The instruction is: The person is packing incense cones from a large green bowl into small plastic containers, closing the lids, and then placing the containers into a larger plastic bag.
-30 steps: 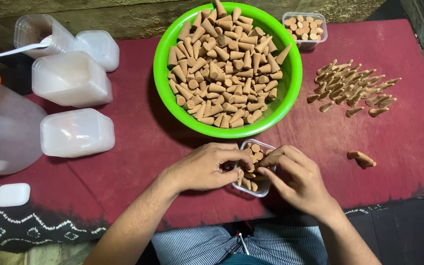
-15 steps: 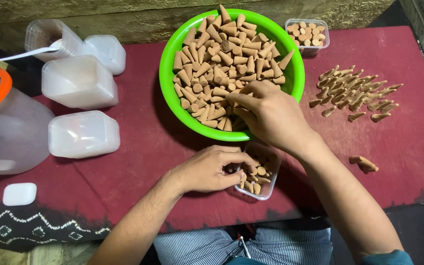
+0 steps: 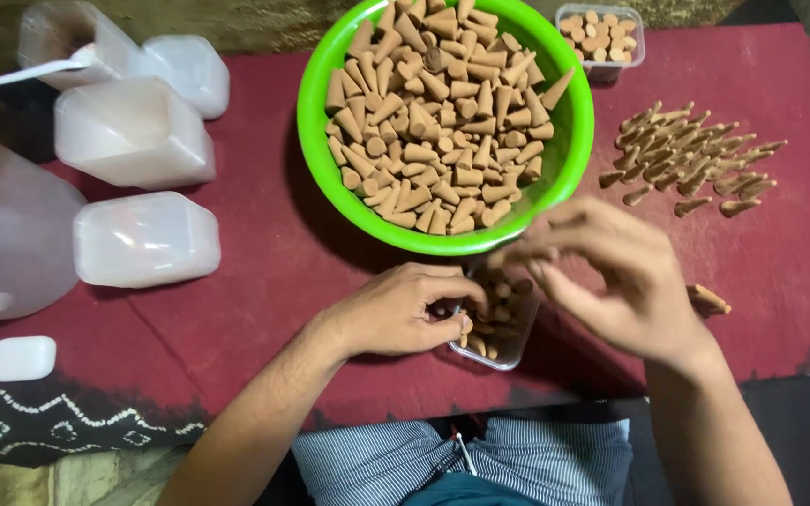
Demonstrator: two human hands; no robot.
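The small box sat at lower centre, half full of cones, steadied by the left hand gripping its edge. The right hand hovered above, fingers pinched (blur hid what they held). A careless drop could scatter cones onto the red cloth below the green bowl.

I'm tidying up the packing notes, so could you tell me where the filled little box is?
The filled small clear box sits at the top of the head view, just right of the green bowl, above the loose cones.
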